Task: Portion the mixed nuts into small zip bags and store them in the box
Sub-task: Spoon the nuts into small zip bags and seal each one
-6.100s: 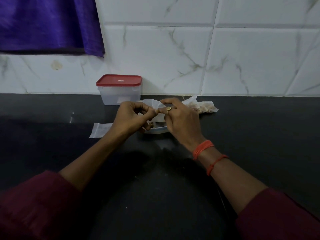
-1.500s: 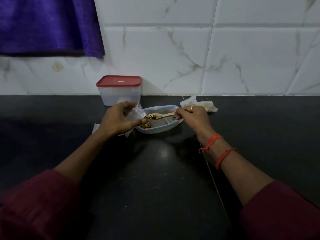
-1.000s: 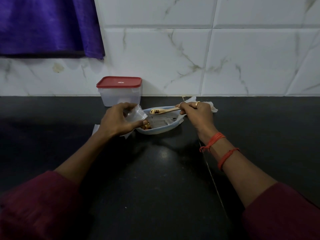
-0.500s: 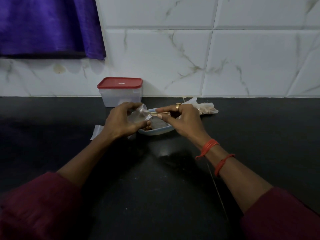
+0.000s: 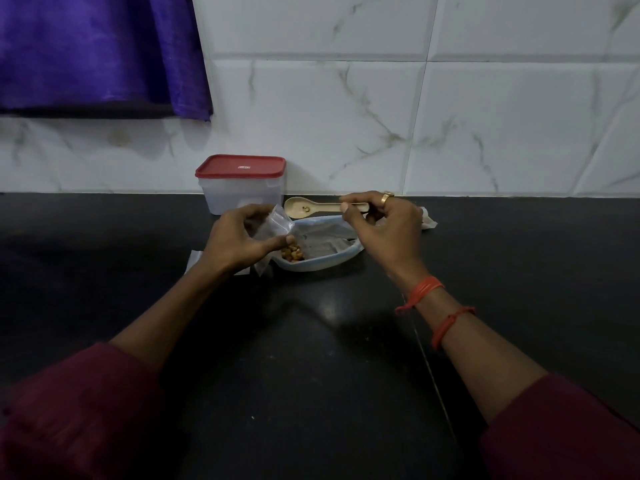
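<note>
Red-lidded box [image 5: 242, 188] closed, one nut [image 5: 304, 208] in spoon [image 5: 311, 206]

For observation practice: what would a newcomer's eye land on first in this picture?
At the centre, the left hand holds a bag beside nuts, and the right hand holds a spoon near a tray. A red-lidded box stands behind them; a purple cloth hangs upper left.
</note>
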`<state>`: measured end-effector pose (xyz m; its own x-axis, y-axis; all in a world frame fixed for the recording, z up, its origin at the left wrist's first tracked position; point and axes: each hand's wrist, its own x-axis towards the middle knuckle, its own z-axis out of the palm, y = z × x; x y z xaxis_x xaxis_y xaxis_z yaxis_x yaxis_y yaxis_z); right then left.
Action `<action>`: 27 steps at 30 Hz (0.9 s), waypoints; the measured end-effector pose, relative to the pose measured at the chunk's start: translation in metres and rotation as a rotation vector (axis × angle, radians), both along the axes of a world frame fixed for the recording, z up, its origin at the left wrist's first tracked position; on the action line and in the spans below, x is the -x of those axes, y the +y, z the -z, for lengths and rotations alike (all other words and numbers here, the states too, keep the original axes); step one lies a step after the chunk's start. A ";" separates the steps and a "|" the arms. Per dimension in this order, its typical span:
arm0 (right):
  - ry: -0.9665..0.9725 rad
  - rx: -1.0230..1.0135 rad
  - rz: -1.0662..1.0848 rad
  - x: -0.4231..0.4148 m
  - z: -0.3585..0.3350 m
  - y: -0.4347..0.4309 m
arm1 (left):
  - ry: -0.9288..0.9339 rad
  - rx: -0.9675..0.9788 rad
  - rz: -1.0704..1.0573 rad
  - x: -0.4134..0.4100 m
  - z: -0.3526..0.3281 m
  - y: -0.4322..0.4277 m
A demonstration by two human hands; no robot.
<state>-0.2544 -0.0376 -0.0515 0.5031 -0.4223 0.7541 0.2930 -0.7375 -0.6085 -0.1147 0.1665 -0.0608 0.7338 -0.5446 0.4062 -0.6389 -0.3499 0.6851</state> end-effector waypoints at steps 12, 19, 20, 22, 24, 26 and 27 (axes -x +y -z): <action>0.371 0.036 0.141 -0.003 0.015 -0.008 | 0.059 -0.042 -0.026 -0.007 0.001 0.000; 0.529 0.166 0.031 -0.003 0.016 -0.008 | 0.084 -0.053 -0.029 -0.008 0.001 -0.002; 0.526 0.164 0.019 -0.002 0.014 -0.008 | 0.086 -0.055 -0.027 -0.008 0.001 -0.002; 0.504 0.150 0.001 -0.001 0.012 -0.008 | 0.091 -0.058 -0.018 -0.008 0.001 -0.002; 0.485 0.113 -0.012 -0.001 0.012 -0.007 | 0.095 -0.056 -0.006 -0.007 0.002 -0.002; 0.485 0.029 -0.037 -0.002 0.012 -0.005 | 0.095 -0.055 0.004 -0.006 0.001 -0.002; 0.495 -0.022 -0.053 -0.002 0.013 -0.003 | 0.097 -0.054 0.008 -0.005 0.001 -0.002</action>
